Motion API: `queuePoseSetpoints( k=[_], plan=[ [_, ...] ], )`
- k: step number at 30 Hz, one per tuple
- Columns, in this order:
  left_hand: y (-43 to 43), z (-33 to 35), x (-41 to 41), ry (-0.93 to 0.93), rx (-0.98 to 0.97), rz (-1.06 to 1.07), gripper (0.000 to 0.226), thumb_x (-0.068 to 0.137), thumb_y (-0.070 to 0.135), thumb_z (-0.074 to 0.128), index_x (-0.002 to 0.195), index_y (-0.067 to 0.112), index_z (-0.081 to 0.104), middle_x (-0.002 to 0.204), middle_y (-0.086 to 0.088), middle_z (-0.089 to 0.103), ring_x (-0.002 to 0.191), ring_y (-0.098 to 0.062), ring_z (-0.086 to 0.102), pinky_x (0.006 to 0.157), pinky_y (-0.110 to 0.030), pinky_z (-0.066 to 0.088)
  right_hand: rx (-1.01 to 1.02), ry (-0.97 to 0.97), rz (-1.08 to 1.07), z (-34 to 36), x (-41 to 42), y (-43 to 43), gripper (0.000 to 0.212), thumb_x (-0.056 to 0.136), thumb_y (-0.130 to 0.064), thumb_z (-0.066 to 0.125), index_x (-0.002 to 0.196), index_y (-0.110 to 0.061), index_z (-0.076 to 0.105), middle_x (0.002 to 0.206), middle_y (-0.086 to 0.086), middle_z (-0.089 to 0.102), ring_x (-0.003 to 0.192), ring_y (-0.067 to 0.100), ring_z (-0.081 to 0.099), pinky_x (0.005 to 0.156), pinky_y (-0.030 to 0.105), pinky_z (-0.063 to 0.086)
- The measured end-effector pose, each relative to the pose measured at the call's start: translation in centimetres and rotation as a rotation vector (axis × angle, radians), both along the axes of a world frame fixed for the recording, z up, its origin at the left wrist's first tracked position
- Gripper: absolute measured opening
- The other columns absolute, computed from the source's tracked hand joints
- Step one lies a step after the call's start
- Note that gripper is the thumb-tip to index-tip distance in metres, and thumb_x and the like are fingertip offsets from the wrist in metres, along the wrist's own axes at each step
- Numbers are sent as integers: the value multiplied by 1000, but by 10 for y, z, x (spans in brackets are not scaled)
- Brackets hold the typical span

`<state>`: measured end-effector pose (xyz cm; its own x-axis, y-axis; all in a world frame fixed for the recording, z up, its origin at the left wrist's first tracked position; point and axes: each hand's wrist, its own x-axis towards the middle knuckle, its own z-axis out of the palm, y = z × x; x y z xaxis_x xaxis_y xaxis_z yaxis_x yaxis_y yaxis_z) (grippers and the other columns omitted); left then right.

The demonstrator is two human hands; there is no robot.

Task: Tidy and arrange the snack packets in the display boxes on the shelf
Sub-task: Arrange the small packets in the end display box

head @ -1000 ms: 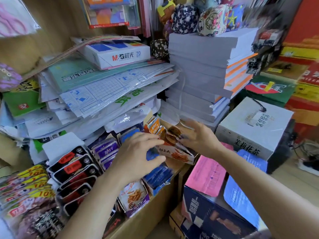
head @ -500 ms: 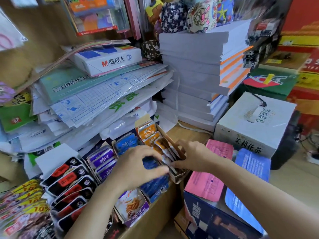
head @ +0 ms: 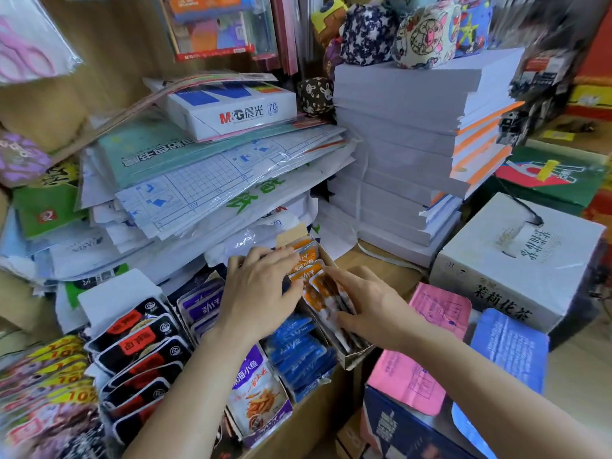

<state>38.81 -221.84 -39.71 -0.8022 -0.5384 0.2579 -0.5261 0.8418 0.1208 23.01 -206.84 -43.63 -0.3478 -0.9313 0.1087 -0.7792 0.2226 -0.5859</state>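
**Both hands at the orange packet box**

The left hand (head: 261, 293) lies palm-down, fingers spread flat over the far orange snack packets (head: 306, 260), gripping nothing. The right hand (head: 371, 309) presses loosely curled fingers onto the near packets in the same cardboard display box (head: 356, 357). Blue packets (head: 298, 346) sit just left of it.

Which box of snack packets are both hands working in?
The orange-packet box, rightmost in the row; left hand and right hand rest on its packets.
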Motion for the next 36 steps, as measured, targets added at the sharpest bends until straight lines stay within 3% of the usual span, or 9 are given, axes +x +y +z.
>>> queuePoseSetpoints(
  k=[7, 11, 13, 16, 23, 27, 30, 34, 36],
  plan=[
    [8, -3, 2, -21, 26, -27, 51, 102, 46, 45, 151, 33, 43, 160, 17, 33, 146, -13, 30, 114, -40, 29, -61, 150, -19, 3, 1, -4, 64, 85, -35, 70, 145, -36, 46, 133, -4, 41, 120, 19, 37, 100, 35, 40],
    [14, -5, 2, 0, 50, -34, 41, 102, 46, 44, 140, 37, 57, 155, 19, 42, 146, -12, 27, 113, -39, 23, -104, -18, 16, 10, -6, -4, 51, 80, -27, 67, 130, -33, 60, 117, -11, 61, 94, 8, 58, 84, 30, 51],
    [16, -5, 3, 6, 57, -40, 38, 101, 49, 46, 131, 38, 65, 143, 19, 56, 146, -12, 27, 113, -39, 21, -96, -124, -1, 13, -10, -1, 48, 82, -20, 71, 127, -33, 58, 118, -14, 61, 79, 5, 64, 71, 25, 55],
    [15, -5, 3, -15, 88, -30, 36, 95, 59, 52, 117, 38, 72, 132, 20, 63, 144, -12, 27, 111, -41, 19, -83, -202, -10, 19, -16, 4, 48, 83, -19, 76, 123, -32, 55, 126, -16, 59, 75, 6, 67, 63, 17, 52],
    [24, -3, -5, 7, 230, 50, 41, 85, 70, 59, 112, 40, 65, 147, 5, 48, 146, -10, 12, 110, -40, 13, -66, -277, -5, 26, -19, 12, 48, 83, -24, 81, 121, -35, 54, 115, -12, 61, 83, 11, 68, 74, 32, 60],
    [22, -12, -9, 46, 228, 10, 24, 87, 58, 66, 106, 46, 58, 124, 16, 62, 147, -15, 17, 106, -42, 12, -113, -240, -54, 25, -19, 12, 47, 82, -22, 81, 118, -36, 54, 124, -12, 59, 82, 5, 69, 75, 30, 59],
    [22, -15, -11, 230, 268, -15, 17, 85, 39, 76, 93, 46, 62, 78, 23, 66, 134, -7, 36, 99, -35, 15, -143, -215, -77, 26, -17, 12, 44, 81, -21, 82, 112, -33, 55, 121, -13, 62, 77, 4, 68, 70, 27, 58],
    [25, -11, -15, 429, 249, -63, 15, 85, 28, 79, 94, 38, 75, 78, 24, 68, 102, 3, 56, 90, -31, 24, -260, -198, -135, 29, -14, 11, 37, 77, -15, 84, 102, -28, 59, 107, -13, 63, 76, 4, 66, 69, 29, 59],
    [29, -8, -17, 531, 321, -105, 17, 87, 20, 77, 96, 34, 77, 82, 23, 71, 87, 1, 65, 89, -26, 40, -339, -179, -127, 30, -11, 10, 36, 75, -11, 85, 95, -24, 58, 102, -8, 62, 76, 6, 65, 68, 30, 58]
  ],
)
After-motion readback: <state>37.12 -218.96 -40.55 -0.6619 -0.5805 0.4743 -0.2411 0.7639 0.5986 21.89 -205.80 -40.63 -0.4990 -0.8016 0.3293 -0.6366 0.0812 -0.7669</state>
